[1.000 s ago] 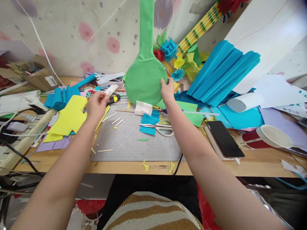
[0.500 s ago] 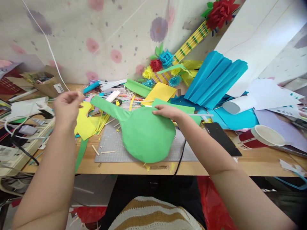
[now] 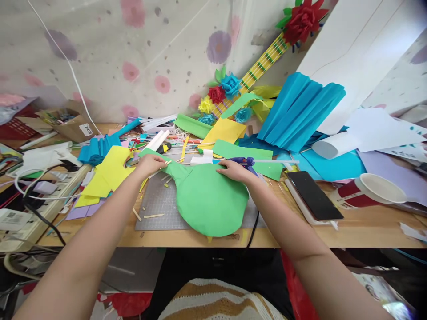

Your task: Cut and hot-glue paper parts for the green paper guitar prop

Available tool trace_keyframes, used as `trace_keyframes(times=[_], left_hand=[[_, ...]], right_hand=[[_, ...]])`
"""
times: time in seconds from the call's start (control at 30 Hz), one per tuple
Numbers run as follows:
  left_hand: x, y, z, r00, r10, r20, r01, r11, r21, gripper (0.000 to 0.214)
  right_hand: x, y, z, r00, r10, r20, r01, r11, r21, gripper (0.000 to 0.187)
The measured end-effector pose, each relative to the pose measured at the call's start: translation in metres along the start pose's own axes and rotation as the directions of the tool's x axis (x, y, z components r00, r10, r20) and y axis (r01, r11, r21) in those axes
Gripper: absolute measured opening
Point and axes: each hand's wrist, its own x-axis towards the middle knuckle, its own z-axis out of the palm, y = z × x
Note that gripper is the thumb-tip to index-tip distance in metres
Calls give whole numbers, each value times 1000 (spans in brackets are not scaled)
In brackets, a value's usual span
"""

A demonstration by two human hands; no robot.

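Note:
A green paper-covered shape (image 3: 211, 204) with a round body and a narrow neck lies at the front middle of the table, its neck pointing to the upper left. My right hand (image 3: 233, 170) grips the upper right rim of the round part, thumb on the front face and the other fingers partly hidden. At the neck, my left hand (image 3: 151, 166) is closed in a pinch on a small pale stick (image 3: 167, 162), close against the green paper. Behind my right hand lies a blue glue gun (image 3: 245, 161), partly covered. Under the shape is a grey cutting mat (image 3: 156, 200) with short pale sticks on it.
Yellow paper pieces (image 3: 110, 171) lie left, beside a power strip (image 3: 63, 195) with cables. A phone (image 3: 313, 195) and a paper cup (image 3: 358, 191) stand right. Pleated blue paper (image 3: 300, 111) and a flower-decorated yellow paper guitar (image 3: 260, 66) lean at the back.
My left hand has come right and down from over the table's left side to the neck. The round part sits slightly lower and further right in view, with my right hand still on its rim.

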Motion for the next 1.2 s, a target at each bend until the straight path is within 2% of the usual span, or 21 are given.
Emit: trace_keyframes(times=[0.27, 0.53, 0.83, 1.2], left_hand=[[29, 2, 1, 982, -54, 181, 57, 998, -13, 14], [31, 12, -9, 962, -59, 268, 50, 998, 39, 20], [42, 15, -21, 952, -140, 274, 132, 990, 46, 29], [42, 17, -19, 938, -176, 297, 165, 984, 60, 31]], right_hand=[[3, 9, 3, 997, -68, -20, 69, 996, 56, 34], [4, 15, 6, 995, -89, -47, 95, 986, 140, 33], [4, 18, 8, 995, -86, -55, 94, 983, 159, 35], [4, 19, 8, 995, -83, -53, 90, 985, 145, 35]])
